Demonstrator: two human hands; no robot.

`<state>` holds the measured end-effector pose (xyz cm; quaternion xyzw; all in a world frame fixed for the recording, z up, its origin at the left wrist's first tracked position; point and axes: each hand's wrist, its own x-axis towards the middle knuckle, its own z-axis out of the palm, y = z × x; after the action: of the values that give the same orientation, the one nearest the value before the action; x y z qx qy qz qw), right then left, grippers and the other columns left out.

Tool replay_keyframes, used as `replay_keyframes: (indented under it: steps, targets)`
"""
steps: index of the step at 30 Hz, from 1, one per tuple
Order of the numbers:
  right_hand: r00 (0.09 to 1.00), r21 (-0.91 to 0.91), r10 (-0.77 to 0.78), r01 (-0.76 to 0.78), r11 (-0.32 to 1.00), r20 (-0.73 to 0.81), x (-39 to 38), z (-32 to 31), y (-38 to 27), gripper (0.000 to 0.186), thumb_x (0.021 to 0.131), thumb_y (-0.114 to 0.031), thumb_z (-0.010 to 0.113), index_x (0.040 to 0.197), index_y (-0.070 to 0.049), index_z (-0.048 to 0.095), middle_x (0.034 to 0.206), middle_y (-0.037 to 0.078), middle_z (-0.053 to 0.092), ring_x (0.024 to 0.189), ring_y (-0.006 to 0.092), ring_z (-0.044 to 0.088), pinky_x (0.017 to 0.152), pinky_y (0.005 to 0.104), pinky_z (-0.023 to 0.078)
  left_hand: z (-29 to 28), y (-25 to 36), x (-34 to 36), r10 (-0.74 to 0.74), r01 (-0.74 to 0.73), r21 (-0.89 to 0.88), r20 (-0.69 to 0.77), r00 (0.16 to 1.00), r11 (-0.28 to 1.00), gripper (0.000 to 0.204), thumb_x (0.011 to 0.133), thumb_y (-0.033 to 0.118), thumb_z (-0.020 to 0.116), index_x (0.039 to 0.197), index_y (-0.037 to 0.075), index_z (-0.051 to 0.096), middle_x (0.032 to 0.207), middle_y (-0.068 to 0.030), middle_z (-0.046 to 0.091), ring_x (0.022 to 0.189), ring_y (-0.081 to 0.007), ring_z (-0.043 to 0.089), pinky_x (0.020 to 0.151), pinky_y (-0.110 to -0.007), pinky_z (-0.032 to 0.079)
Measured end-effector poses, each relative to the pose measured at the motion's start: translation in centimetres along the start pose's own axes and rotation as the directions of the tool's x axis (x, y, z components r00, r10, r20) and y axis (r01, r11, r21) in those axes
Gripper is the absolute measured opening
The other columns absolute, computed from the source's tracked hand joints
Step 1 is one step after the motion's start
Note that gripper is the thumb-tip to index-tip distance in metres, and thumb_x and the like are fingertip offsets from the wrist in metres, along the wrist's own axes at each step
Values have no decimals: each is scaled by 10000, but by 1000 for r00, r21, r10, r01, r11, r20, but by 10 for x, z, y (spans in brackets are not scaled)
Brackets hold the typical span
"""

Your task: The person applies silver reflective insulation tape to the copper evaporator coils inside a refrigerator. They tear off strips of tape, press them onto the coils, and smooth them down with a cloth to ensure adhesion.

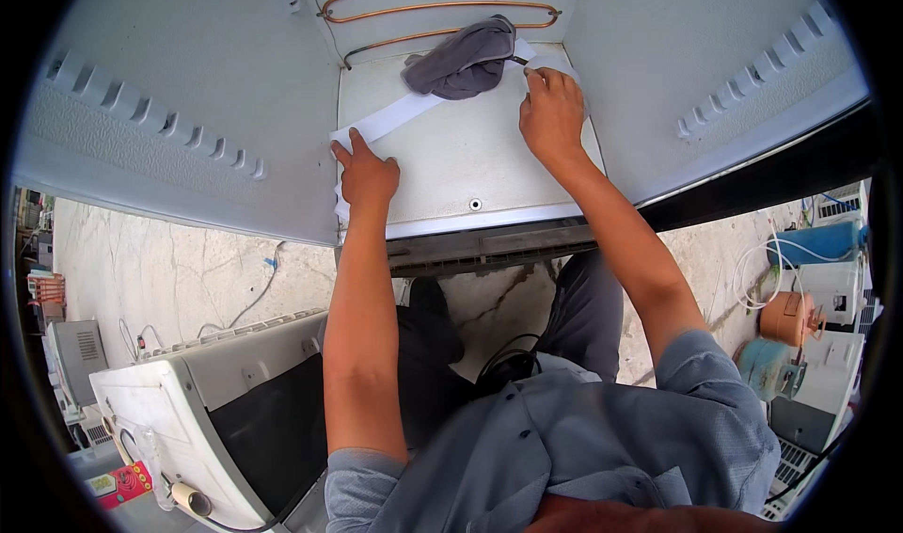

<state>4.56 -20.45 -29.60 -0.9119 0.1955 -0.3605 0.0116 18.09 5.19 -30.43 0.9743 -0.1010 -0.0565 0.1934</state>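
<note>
Inside an open white cabinet, a long white strip lies slantwise across the floor panel. My left hand presses its near left end with thumb and forefinger spread apart, the other fingers curled. A bunched grey cloth rests over the middle of the strip. At the strip's far right end, my right hand is closed in a pinch around a thin dark pen-like tool, its tip pointing left beside the cloth. What kind of tool it is cannot be made out.
Copper tubing loops along the cabinet's back wall, and ribbed shelf supports line both sides. A white appliance stands at lower left. Gas cylinders and hoses sit on the right. A cable lies on the cracked floor.
</note>
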Motion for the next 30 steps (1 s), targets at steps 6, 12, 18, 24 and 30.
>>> replay_keyframes:
  steps: [6,12,18,24,30]
  targets:
    - [913,397,-283,153,905,293,-1,28,-98,444,832,-66,737,1268,-13,674,1260,139,658,1160,332,623,982,429,534,-31,50,-27,231,-315,-333,-269,935,889,259,922,126,631,1158,26,671,1120,-175,637,973,-365,689,824,-446,560]
    - [956,686,-199,-2,728,214,27,120,-150,277,925,-160,667,1159,-11,673,1213,161,668,1143,365,613,933,468,529,-52,70,-68,474,-714,-429,-542,694,554,152,894,9,607,1026,-23,675,973,-168,673,829,-290,674,746,-381,542]
    - [960,819,225,-261,511,165,89,72,-164,296,1018,-199,629,839,36,649,694,78,601,665,181,532,610,393,436,-69,61,-64,201,-415,-716,-368,908,561,136,936,32,620,1049,-29,664,887,-73,642,753,-157,607,674,-340,512]
    - [947,967,280,-205,150,158,104,-19,-134,319,1031,-253,682,902,37,705,694,-68,505,666,60,386,555,282,334,-77,63,-51,125,-389,-662,-409,904,641,763,892,85,714,1555,37,341,1467,-195,429,1217,-298,509,960,-406,487]
    - [961,974,185,-186,-128,207,150,-93,-120,323,1020,-267,706,880,23,716,701,-35,557,655,54,456,558,246,365,-44,82,-35,407,-579,-509,-416,813,637,954,810,93,799,1610,69,280,1599,-261,355,1431,-469,365,1155,-506,379]
